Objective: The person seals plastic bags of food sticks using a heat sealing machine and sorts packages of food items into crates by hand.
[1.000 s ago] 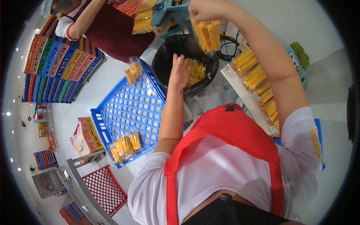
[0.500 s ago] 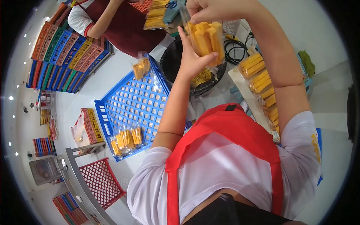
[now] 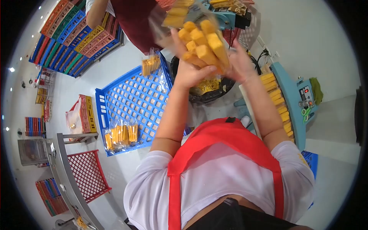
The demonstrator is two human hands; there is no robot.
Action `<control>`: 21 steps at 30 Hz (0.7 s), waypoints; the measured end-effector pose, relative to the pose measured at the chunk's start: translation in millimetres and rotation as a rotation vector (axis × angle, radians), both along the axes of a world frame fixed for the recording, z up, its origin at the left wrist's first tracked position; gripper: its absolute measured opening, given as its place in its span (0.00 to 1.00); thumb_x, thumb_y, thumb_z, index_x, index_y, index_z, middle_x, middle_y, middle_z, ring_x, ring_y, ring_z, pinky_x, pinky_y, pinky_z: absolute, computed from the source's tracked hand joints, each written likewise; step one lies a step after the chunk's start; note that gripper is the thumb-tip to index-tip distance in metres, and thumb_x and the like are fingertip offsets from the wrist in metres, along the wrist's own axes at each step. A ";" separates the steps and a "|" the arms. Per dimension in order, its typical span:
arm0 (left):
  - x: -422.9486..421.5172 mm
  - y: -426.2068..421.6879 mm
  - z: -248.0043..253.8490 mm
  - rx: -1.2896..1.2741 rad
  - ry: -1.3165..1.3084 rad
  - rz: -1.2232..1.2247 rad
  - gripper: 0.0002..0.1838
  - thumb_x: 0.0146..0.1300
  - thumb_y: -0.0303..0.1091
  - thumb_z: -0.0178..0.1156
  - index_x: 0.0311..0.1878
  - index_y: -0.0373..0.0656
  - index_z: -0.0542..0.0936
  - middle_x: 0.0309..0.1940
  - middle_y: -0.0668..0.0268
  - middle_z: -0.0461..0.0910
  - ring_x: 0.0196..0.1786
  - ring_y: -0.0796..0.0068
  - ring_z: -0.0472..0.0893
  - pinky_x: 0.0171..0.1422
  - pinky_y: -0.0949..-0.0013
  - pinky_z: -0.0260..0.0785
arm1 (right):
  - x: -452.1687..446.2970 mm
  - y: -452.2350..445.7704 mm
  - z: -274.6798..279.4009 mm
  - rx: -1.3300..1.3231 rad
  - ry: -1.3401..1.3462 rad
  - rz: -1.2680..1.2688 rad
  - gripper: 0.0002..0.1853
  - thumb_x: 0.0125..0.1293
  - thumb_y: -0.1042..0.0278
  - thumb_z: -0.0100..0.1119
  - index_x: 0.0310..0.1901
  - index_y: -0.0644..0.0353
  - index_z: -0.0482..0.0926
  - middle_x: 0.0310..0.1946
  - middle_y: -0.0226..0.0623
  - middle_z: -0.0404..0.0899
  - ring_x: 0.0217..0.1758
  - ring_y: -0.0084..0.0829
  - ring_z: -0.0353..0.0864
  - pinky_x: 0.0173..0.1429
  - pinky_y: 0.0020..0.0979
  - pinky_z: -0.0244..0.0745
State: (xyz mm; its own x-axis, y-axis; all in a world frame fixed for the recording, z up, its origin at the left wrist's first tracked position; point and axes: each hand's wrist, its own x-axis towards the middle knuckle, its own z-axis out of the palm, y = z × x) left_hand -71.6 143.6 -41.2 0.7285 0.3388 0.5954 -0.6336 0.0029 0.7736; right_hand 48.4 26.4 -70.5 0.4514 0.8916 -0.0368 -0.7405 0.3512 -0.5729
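Observation:
A clear bag of yellow sticks [image 3: 205,45] is raised above the black-lined bin, its mouth facing up. My left hand [image 3: 191,71] is wrapped round the bag from the left and below. Beside the bag's right side is my right hand [image 3: 242,63], blurred by motion; whether its fingers hold the plastic cannot be made out. Below, yellow scraps [image 3: 210,85] lie inside the black bin [image 3: 207,97].
A blue crate [image 3: 132,90] at the left holds several filled bags [image 3: 122,134]. More bags [image 3: 276,96] lie beside a teal machine [image 3: 293,103] on the right. A co-worker in a dark apron [image 3: 136,23] stands at the upper left. Stacked crates [image 3: 73,34] are behind.
My left hand has taken hold of the bag and lifted it slightly left. My right hand has come down from the bag's top to its right side. The view has shifted.

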 end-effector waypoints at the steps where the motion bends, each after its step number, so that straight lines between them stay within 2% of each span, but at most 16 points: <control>1: -4.2 7.1 -0.3 0.101 0.053 -0.077 0.64 0.36 0.24 0.66 0.62 0.51 0.22 0.59 0.56 0.54 0.60 0.63 0.59 0.62 0.63 0.54 | -19.6 -3.3 -5.0 0.069 0.188 0.303 0.29 0.62 0.44 0.37 0.56 0.59 0.61 0.52 0.36 0.66 0.54 0.36 0.68 0.53 0.37 0.65; 2: -3.9 18.8 -13.3 0.225 0.133 -0.041 0.66 0.35 0.26 0.68 0.62 0.51 0.22 0.59 0.56 0.55 0.60 0.63 0.60 0.61 0.64 0.55 | -22.0 1.7 -5.7 0.058 0.193 0.311 0.29 0.62 0.44 0.37 0.56 0.59 0.61 0.52 0.36 0.66 0.54 0.36 0.68 0.53 0.37 0.65; 5: -15.0 9.8 -9.5 0.243 0.098 0.013 0.67 0.33 0.30 0.70 0.63 0.50 0.23 0.57 0.56 0.57 0.58 0.63 0.63 0.60 0.63 0.56 | -29.2 10.8 -13.1 0.144 0.064 0.149 0.29 0.64 0.45 0.33 0.57 0.60 0.60 0.53 0.38 0.66 0.54 0.35 0.67 0.56 0.36 0.63; 6: -15.1 10.9 -14.9 0.293 0.102 0.094 0.67 0.32 0.33 0.72 0.63 0.49 0.24 0.55 0.57 0.59 0.56 0.63 0.65 0.59 0.63 0.57 | -24.2 12.1 -8.3 0.095 0.048 0.136 0.28 0.64 0.46 0.33 0.57 0.60 0.60 0.52 0.37 0.67 0.54 0.34 0.67 0.56 0.35 0.63; 9: -23.3 8.0 -18.7 0.359 0.134 0.111 0.67 0.35 0.29 0.71 0.62 0.54 0.22 0.57 0.56 0.55 0.59 0.61 0.62 0.58 0.62 0.59 | -16.9 16.4 -8.6 0.041 0.000 0.119 0.26 0.66 0.49 0.32 0.56 0.61 0.61 0.52 0.36 0.68 0.54 0.30 0.68 0.57 0.32 0.62; 10: -28.1 5.8 -11.7 0.467 0.113 0.186 0.67 0.35 0.29 0.71 0.62 0.53 0.22 0.57 0.56 0.55 0.57 0.62 0.63 0.57 0.62 0.61 | -15.9 15.4 -10.4 0.168 0.021 0.235 0.26 0.66 0.49 0.31 0.56 0.61 0.61 0.52 0.36 0.68 0.54 0.30 0.67 0.58 0.32 0.62; 11: -29.8 5.5 -11.1 0.461 0.120 0.191 0.67 0.35 0.29 0.71 0.62 0.53 0.22 0.57 0.56 0.55 0.57 0.62 0.63 0.57 0.62 0.61 | -16.2 14.9 -11.4 0.299 0.042 0.352 0.26 0.66 0.49 0.31 0.57 0.61 0.61 0.52 0.36 0.67 0.54 0.29 0.67 0.58 0.32 0.61; 13: -33.0 7.4 -10.9 0.500 0.015 0.220 0.68 0.31 0.35 0.73 0.63 0.48 0.24 0.53 0.56 0.60 0.53 0.62 0.65 0.57 0.64 0.58 | -21.4 17.5 -10.3 0.332 0.038 0.358 0.27 0.66 0.49 0.30 0.57 0.61 0.60 0.52 0.36 0.67 0.54 0.29 0.67 0.59 0.32 0.60; 15: -40.4 5.6 -7.6 0.444 0.047 0.206 0.68 0.31 0.35 0.73 0.63 0.47 0.24 0.53 0.56 0.60 0.54 0.62 0.65 0.57 0.64 0.58 | -32.4 21.0 0.2 0.373 0.030 0.366 0.27 0.66 0.49 0.29 0.57 0.62 0.60 0.52 0.37 0.67 0.55 0.29 0.66 0.59 0.32 0.59; 17: -44.4 7.8 -5.9 0.387 0.069 0.191 0.68 0.31 0.35 0.73 0.63 0.46 0.24 0.53 0.56 0.60 0.54 0.62 0.65 0.57 0.64 0.58 | -45.5 21.8 18.2 -0.025 0.116 0.126 0.28 0.66 0.48 0.27 0.57 0.62 0.59 0.52 0.37 0.67 0.56 0.30 0.65 0.60 0.32 0.58; 18: -46.3 11.0 -6.3 0.429 0.077 0.216 0.68 0.31 0.34 0.73 0.63 0.47 0.24 0.53 0.56 0.60 0.54 0.62 0.65 0.57 0.64 0.58 | -43.1 23.9 11.1 -0.023 0.114 0.134 0.28 0.66 0.48 0.27 0.57 0.62 0.59 0.52 0.37 0.67 0.56 0.30 0.65 0.60 0.32 0.58; 20: -48.8 14.9 -4.1 0.471 0.086 0.248 0.68 0.31 0.34 0.73 0.63 0.47 0.24 0.52 0.57 0.60 0.54 0.62 0.65 0.57 0.64 0.58 | -36.3 27.2 -11.7 0.476 0.185 0.464 0.28 0.66 0.48 0.26 0.58 0.62 0.59 0.53 0.38 0.67 0.56 0.31 0.65 0.60 0.33 0.58; 21: -49.4 15.7 -0.8 0.514 0.085 0.247 0.68 0.31 0.33 0.73 0.63 0.47 0.25 0.52 0.57 0.60 0.54 0.62 0.65 0.57 0.64 0.58 | -37.0 28.4 -13.2 0.477 0.187 0.470 0.28 0.66 0.48 0.26 0.58 0.62 0.59 0.53 0.38 0.67 0.56 0.31 0.65 0.60 0.33 0.58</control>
